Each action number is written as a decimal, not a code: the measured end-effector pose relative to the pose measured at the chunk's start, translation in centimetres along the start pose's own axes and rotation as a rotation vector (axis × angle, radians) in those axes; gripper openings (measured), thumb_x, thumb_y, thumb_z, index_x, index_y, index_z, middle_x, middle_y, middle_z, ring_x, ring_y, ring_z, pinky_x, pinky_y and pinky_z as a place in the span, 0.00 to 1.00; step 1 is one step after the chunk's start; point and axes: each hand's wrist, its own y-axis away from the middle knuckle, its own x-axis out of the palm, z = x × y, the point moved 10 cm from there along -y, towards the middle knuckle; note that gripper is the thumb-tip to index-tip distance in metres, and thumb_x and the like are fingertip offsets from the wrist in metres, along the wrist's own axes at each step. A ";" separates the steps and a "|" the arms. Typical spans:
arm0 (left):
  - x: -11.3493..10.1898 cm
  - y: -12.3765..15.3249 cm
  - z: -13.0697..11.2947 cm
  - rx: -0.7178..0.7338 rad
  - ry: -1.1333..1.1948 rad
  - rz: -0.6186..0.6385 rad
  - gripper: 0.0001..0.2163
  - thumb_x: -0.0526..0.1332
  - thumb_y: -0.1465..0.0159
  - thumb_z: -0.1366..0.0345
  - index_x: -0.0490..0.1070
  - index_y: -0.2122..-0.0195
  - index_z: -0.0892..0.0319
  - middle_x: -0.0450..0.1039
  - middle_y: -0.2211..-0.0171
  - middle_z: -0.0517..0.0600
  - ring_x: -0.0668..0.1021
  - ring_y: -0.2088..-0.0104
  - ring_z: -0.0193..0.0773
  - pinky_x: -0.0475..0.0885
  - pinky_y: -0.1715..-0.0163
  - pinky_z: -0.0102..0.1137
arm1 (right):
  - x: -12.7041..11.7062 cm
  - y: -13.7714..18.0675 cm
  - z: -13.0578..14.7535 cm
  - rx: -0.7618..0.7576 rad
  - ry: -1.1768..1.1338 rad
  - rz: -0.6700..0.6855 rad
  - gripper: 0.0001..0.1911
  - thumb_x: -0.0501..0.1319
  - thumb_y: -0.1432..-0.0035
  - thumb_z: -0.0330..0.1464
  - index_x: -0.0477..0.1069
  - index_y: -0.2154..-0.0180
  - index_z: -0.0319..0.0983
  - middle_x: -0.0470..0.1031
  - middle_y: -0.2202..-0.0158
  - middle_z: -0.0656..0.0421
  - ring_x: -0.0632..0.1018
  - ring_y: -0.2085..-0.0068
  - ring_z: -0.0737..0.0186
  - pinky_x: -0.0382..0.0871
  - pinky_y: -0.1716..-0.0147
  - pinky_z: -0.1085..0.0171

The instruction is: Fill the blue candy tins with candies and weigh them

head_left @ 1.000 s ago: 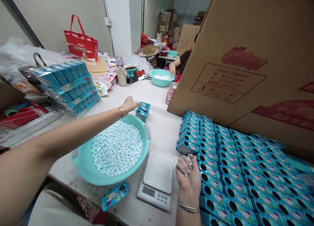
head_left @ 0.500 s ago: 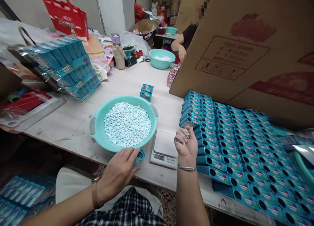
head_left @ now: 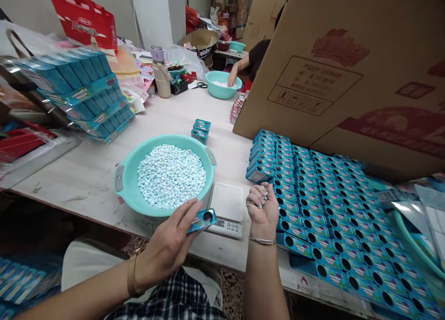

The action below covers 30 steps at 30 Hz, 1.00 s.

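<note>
My left hand (head_left: 173, 241) grips a small blue candy box (head_left: 201, 221), tilted so that the dark round hole in its end shows. Cupped fingers of my right hand (head_left: 263, 206) close around a few pale candies (head_left: 264, 193). Behind my left hand stands a turquoise basin (head_left: 128, 197) holding many light-blue and white candies (head_left: 172, 175). Between my hands lies a white digital scale (head_left: 227, 203); its display is partly covered by the held box. Rows of blue boxes with round holes (head_left: 327, 218) stand close to the right of my right hand.
A large cardboard box (head_left: 313, 79) leans behind the rows. Several blue boxes (head_left: 200, 131) stand beyond the basin, and wrapped box packs (head_left: 83, 95) are stacked at left. Farther back, a person's hand (head_left: 232, 78) reaches into another turquoise basin (head_left: 222, 92). A flask (head_left: 161, 74) stands nearby.
My left hand has raised the blue box and turned its holed end toward the right. My right hand stays closed on candies. The other person's hand has moved into the far basin. The view has shifted slightly.
</note>
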 end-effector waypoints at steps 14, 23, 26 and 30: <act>6.6 -11.2 -1.4 0.043 0.156 0.080 0.42 0.60 0.38 0.69 0.32 0.30 0.57 0.50 0.34 0.63 0.57 0.34 0.55 0.60 0.37 0.52 | 1.5 -1.7 2.2 -0.056 0.058 -0.107 0.09 0.58 0.36 0.36 0.62 0.68 0.40 0.59 0.79 0.69 0.60 0.82 0.75 0.53 0.87 0.76; 1.6 -11.1 1.1 -0.172 0.397 -0.017 0.41 0.66 0.40 0.59 0.43 0.31 0.51 0.57 0.35 0.57 0.64 0.36 0.49 0.62 0.37 0.46 | 2.7 -2.1 1.4 -0.077 0.151 -0.153 0.12 0.58 0.36 0.40 0.62 0.69 0.41 0.56 0.79 0.70 0.59 0.83 0.76 0.51 0.87 0.76; 3.0 -10.9 1.2 -0.205 0.465 0.027 0.40 0.67 0.41 0.61 0.46 0.32 0.51 0.61 0.37 0.56 0.66 0.38 0.48 0.64 0.39 0.45 | 3.0 -2.1 1.6 -0.104 0.185 -0.155 0.13 0.59 0.37 0.40 0.62 0.69 0.41 0.56 0.80 0.70 0.58 0.84 0.76 0.50 0.87 0.77; 4.7 -11.1 0.7 -0.183 0.490 0.056 0.40 0.68 0.42 0.64 0.47 0.32 0.53 0.62 0.38 0.57 0.66 0.38 0.47 0.63 0.38 0.45 | 3.0 -1.9 1.8 -0.139 0.216 -0.175 0.12 0.59 0.36 0.41 0.62 0.68 0.41 0.55 0.80 0.71 0.57 0.84 0.77 0.49 0.88 0.76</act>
